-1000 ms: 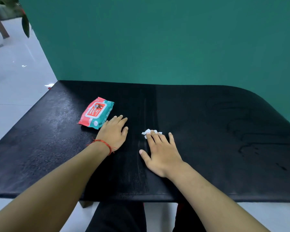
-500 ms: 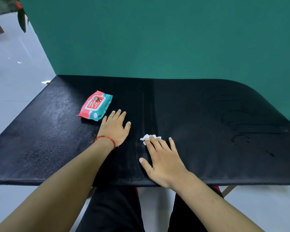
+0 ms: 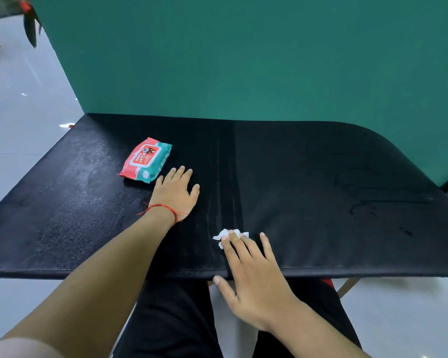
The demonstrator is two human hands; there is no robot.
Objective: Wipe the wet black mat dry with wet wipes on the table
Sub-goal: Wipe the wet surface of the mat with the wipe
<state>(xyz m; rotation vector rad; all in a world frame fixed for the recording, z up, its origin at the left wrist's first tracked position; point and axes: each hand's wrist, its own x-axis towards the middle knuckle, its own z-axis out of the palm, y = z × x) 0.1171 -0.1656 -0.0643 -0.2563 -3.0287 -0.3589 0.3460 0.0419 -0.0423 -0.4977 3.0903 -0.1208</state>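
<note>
The black mat [image 3: 321,202] covers the table, with dark wet streaks at its right side and dull wiped stripes down its middle. My right hand [image 3: 254,275] lies flat with straight fingers pressing a small white wipe [image 3: 221,235] onto the mat close to its near edge; only the wipe's far tip shows past my fingertips. My left hand [image 3: 175,193], a red thread round its wrist, rests flat on the mat with fingers spread. A red and teal pack of wet wipes [image 3: 146,160] lies just beyond my left hand's fingertips.
A green wall [image 3: 243,60] stands right behind the mat's far edge. White tiled floor [image 3: 18,112] lies to the left. My legs in black trousers [image 3: 171,319] are under the near edge. A plant leaf [image 3: 30,24] hangs at the top left.
My right hand has dragged the wipe towards me down the middle of the mat, almost to its near edge. My left hand has stayed flat beside the pack.
</note>
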